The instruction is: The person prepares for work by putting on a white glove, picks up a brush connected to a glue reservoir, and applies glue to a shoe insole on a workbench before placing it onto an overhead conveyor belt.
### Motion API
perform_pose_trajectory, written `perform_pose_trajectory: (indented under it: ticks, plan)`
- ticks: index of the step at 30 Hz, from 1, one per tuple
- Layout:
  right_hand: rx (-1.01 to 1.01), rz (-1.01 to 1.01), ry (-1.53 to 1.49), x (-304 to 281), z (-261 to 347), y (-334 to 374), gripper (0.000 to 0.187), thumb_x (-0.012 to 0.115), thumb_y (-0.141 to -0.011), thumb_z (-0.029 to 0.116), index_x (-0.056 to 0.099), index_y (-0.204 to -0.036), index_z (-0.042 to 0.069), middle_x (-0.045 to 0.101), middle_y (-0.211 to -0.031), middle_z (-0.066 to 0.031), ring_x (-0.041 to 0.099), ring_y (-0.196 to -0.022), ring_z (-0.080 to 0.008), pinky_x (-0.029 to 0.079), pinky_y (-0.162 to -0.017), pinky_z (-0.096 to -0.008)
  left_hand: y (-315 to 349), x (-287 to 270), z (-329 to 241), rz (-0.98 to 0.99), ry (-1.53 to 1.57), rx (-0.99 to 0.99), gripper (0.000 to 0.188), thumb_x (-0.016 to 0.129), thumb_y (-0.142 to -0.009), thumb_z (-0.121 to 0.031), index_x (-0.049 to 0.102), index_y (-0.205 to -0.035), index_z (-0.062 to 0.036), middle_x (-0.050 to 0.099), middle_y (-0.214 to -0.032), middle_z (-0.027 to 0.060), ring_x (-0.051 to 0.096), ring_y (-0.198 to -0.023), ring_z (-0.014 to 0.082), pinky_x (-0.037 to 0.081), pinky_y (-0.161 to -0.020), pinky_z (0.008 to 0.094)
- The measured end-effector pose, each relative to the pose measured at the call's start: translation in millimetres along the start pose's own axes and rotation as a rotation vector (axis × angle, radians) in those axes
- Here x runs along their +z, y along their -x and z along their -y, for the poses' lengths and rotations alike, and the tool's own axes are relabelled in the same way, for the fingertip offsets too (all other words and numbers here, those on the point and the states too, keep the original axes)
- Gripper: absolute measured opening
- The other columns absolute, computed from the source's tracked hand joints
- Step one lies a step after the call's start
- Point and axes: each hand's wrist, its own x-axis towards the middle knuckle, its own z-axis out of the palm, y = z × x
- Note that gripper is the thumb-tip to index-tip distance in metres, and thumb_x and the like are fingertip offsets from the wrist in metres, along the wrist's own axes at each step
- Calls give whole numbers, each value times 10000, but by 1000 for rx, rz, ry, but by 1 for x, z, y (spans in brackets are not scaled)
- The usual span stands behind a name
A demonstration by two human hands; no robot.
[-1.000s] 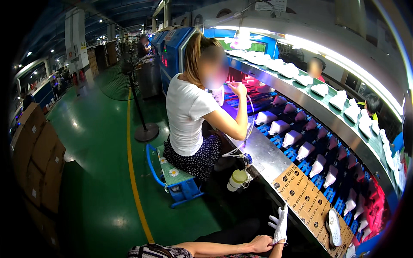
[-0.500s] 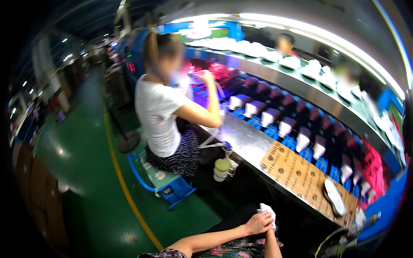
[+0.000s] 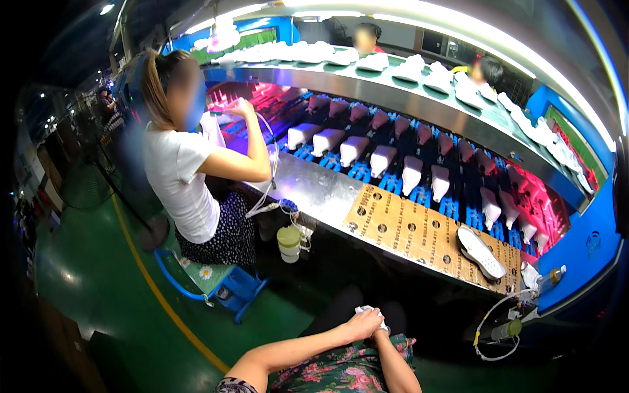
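Note:
My two hands rest together over my lap. My left hand (image 3: 362,325) is closed over a crumpled white cloth (image 3: 382,322), whose edges stick out past the fingers. Beneath it lies my right hand (image 3: 379,335), mostly covered, so its fingers are hidden. Ahead to the right, out of reach of both hands as they lie, a white shoe (image 3: 480,253) sits on a printed brown cardboard sheet (image 3: 400,226) at the bench edge.
A co-worker (image 3: 180,164) sits on a blue stool (image 3: 229,295) at the left, arm raised to the line. White shoe forms (image 3: 382,160) fill the blue-lit rack; more white shoe parts (image 3: 438,77) stand on the upper belt. Yellow-green-lidded containers (image 3: 289,243) hang by the bench.
My view has swung to the right and steadied, so the co-worker and bench appear farther left. My hands stay together on the white cloth in my lap.

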Motion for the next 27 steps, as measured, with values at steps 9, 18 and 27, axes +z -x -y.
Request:
perform_pose_trajectory:
  ticks: [9, 18, 27]
  plan:
    - [-59, 9, 122, 0, -3, 25, 646, 567, -849, 497, 402, -1358, 135, 589, -1074, -185, 597, -859, -329, 495, -698, -452, 2, 37, -6, -91, -25, -150, 166, 596, -750, -98, 560, -897, -30, 618, -897, 170, 616, -895, 329, 523, -689, 456]
    - [-87, 12, 212, -5, -6, 37, 666, 577, -841, 479, 372, -1374, 136, 564, -1114, -184, 580, -894, -331, 482, -725, -461, 2, 38, -7, -88, 261, -169, 181, 546, -795, -148, 628, -915, -40, 629, -934, 161, 600, -934, 345, 490, -801, 442]
    - [-113, 24, 293, -9, -8, 45, 690, 588, -834, 461, 343, -1391, 136, 540, -1154, -183, 562, -929, -334, 469, -753, -470, 6, 43, -6, 107, 429, -98, 255, 585, -821, -248, 653, -873, -8, 659, -872, 203, 634, -882, 366, 486, -777, 447]
